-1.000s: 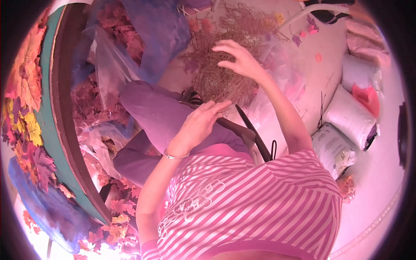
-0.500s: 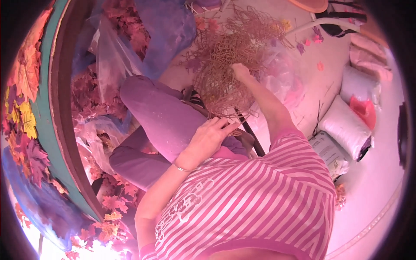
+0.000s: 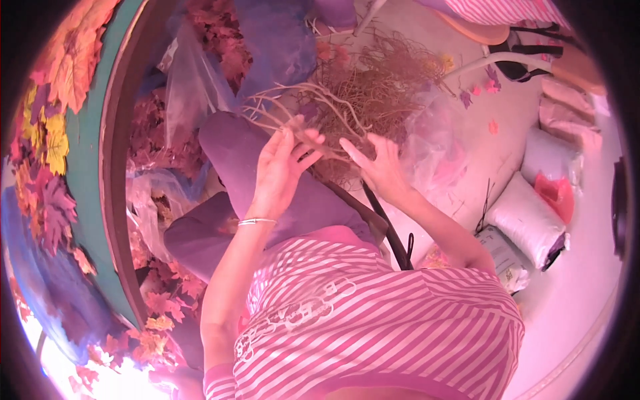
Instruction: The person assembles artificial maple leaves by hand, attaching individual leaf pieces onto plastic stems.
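Several thin tan twig-like strands (image 3: 320, 97) spread upward in a loose fan between my two hands, above my raised knee. My left hand (image 3: 280, 163) has its fingers curled round their lower left part. At the right my right hand (image 3: 383, 167) grips the same strands between thumb and fingers; the exact grip is partly hidden. Just beyond lies a tangled heap of similar brown strands (image 3: 383, 83) on the floor, apart from my hands.
To the left stands a green-edged table (image 3: 87, 167) with artificial leaves (image 3: 57, 147). Below it are clear plastic bags (image 3: 190, 100) of red leaves. A crumpled clear bag (image 3: 433, 130) lies right of the heap, white packs (image 3: 527, 210) farther right. Another person's striped clothing (image 3: 507, 10) shows at top right.
My right hand has come back from the heap toward my left hand. My left hand has risen from my lap. Twig-like strands now spread between both hands.
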Motion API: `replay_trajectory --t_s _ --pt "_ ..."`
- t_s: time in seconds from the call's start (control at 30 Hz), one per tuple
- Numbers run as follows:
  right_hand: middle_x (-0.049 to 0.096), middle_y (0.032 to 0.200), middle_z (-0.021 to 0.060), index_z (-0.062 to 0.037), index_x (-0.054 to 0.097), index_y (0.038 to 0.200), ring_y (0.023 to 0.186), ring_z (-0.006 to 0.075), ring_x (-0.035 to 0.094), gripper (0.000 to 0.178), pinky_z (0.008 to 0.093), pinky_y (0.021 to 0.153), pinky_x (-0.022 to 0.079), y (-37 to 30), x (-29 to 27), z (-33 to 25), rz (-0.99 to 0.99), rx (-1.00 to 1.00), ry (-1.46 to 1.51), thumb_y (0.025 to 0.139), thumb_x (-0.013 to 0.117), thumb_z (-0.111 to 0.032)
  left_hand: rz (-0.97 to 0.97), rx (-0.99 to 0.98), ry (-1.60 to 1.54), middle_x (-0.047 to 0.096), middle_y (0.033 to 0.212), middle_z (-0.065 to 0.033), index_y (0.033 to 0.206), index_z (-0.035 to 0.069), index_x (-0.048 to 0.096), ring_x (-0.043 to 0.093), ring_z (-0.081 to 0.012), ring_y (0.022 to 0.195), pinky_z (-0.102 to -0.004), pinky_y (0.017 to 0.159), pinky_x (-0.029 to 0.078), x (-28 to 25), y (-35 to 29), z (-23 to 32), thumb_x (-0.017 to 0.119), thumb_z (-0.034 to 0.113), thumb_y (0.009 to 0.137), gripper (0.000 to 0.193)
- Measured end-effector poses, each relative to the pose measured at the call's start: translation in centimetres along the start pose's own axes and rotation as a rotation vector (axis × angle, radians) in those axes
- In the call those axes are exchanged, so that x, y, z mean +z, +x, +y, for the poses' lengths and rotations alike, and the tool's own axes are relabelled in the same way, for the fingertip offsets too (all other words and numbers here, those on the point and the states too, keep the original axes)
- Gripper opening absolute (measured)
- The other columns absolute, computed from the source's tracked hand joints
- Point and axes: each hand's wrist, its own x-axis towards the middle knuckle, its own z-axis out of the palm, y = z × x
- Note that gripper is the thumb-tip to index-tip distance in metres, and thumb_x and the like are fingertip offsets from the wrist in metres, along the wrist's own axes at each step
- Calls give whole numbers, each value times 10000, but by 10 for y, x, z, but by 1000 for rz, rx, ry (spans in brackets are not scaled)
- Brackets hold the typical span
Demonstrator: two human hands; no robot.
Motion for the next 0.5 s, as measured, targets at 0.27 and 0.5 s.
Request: replay_trajectory --t_s 0.27,0.5 --pt "650 1255 139 -105 463 1488 1265 292 542 580 471 1133 359 12 60 35 -119 136 1018 1047 466 -482 101 367 94 499 786 -9 1101 25 564 552 -155 825 -372 924 495 -3 -94 5 406 295 1128 314" --pt "700 1018 173 -39 704 1015 1018 352 616 427 470 910 445 33 163 66 -431 -116 524 1070 402 -335 334 390 254 447 768 22 988 54 532 386 -72 673 -250 690 419 -6 -168 8 413 243 1128 264"
